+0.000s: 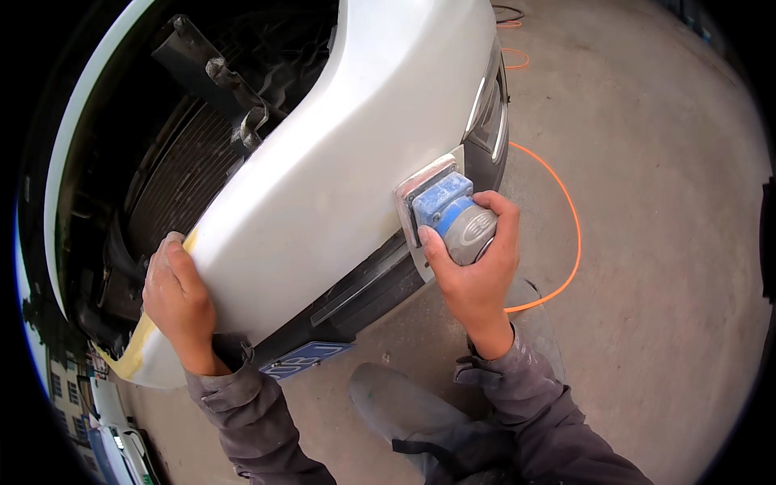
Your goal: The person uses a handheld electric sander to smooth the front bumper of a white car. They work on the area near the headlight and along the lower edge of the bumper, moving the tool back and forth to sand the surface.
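Observation:
My right hand (483, 267) grips a blue and grey power sander (466, 229) by its round grey head. The sander's flat pad (406, 198) lies against the lower front of a white vehicle body panel (323, 174), just left of a lamp (489, 109). Farther left, my left hand (178, 295) rests over the panel's upper edge, its fingers bent round the rim and holding it. Yellowish filler (139, 347) shows along that edge on both sides of the hand. Pale dust coats the sander and my fingers.
Behind the panel is an open bay with a radiator (182, 174) and metal brackets (234, 93). A dark trim strip (364, 279) and a blue plate (307, 360) sit below. An orange hose (575, 230) loops over the concrete floor (655, 242). Another vehicle (121, 444) stands at lower left.

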`<state>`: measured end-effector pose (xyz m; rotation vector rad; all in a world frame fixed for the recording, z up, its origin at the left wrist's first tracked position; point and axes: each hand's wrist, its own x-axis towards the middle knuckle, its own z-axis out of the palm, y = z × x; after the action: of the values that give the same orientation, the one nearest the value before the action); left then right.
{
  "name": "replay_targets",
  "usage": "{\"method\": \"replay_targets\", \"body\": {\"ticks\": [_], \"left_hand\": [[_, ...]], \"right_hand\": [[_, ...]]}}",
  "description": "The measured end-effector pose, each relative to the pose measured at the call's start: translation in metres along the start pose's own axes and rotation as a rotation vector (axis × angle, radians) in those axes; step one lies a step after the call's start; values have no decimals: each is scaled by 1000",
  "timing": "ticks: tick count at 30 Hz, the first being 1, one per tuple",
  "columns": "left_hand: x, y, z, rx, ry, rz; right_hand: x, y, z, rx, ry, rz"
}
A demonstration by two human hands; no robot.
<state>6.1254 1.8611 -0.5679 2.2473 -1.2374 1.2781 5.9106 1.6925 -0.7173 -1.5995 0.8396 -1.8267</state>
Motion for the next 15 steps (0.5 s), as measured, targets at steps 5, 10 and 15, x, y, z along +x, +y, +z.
{"method": "replay_targets", "body": {"ticks": [5,10,15], "left_hand": [[-4,-21,6,79,25,51],[-2,-36,7,207,-30,99],[-2,-44,-2,175,-92,57]], "right_hand": [[-35,-28,18,18,-36,-167],[-58,-33,29,19,-48,-251],[-21,-3,11,66,-43,-73]]}}
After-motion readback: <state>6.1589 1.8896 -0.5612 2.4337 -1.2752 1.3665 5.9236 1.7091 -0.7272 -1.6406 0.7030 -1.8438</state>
